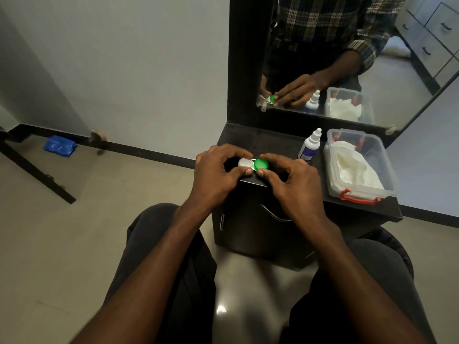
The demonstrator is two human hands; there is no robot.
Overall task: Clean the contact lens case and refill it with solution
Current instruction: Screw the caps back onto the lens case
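A contact lens case [253, 164] with one white cap and one green cap is held over the near left corner of a dark cabinet top [268, 142]. My left hand [218, 175] curls round the white-capped end, thumb underneath. My right hand [295, 180] pinches the green-capped end between thumb and fingers. Both caps are on. A white solution bottle [310, 145] with a blue label and a white nozzle cap stands upright just right of my right hand.
A clear plastic box [360, 165] with red latches holds white tissue at the right of the cabinet top. A mirror [347, 58] in a dark frame stands behind. Blue cloth [59, 146] lies on the floor by the wall. My knees are below.
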